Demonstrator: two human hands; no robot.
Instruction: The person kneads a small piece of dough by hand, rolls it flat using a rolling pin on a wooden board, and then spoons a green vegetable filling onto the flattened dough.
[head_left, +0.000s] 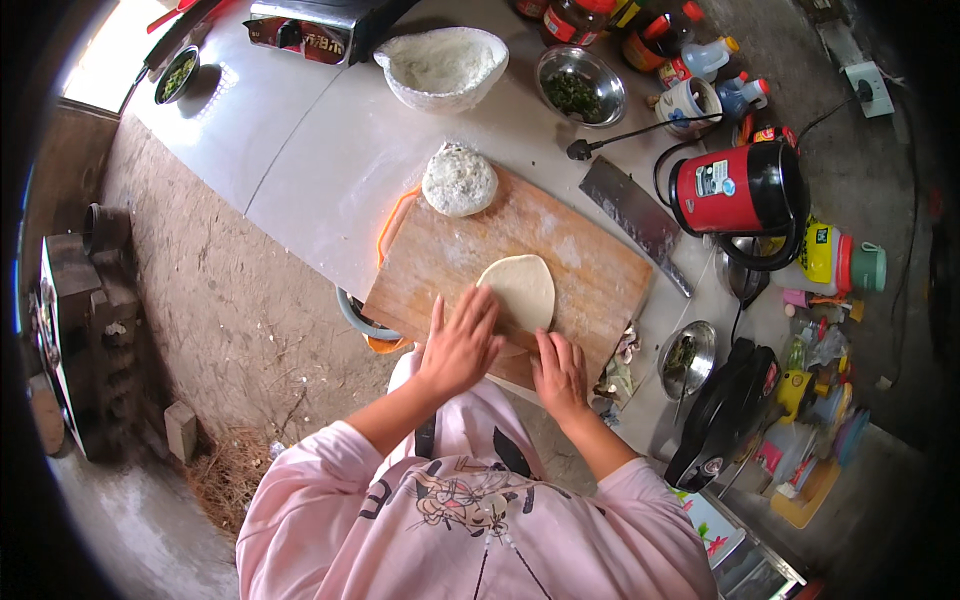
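A flat sheet of dough (526, 289) lies on the wooden cutting board (442, 255) before me. Across its near part runs a wooden rolling pin (519, 334), mostly covered by my hands. My left hand (461, 345) lies over the pin's left part, fingers stretched forward and the thumb apart. My right hand (561, 369) has its fingers bent over the right part. A strip of dough shows on the near side of the pin. At the board's far left corner rests a floury lump of dough (459, 180), apart from both hands.
A cleaver (634, 217) lies right of the board, near a red electric kettle (724, 187). Beyond stand a floury bowl (442, 71) and a steel bowl of chopped greens (581, 86). A loose plug (581, 150) trails its cord. A black electric appliance (724, 416) sits at right.
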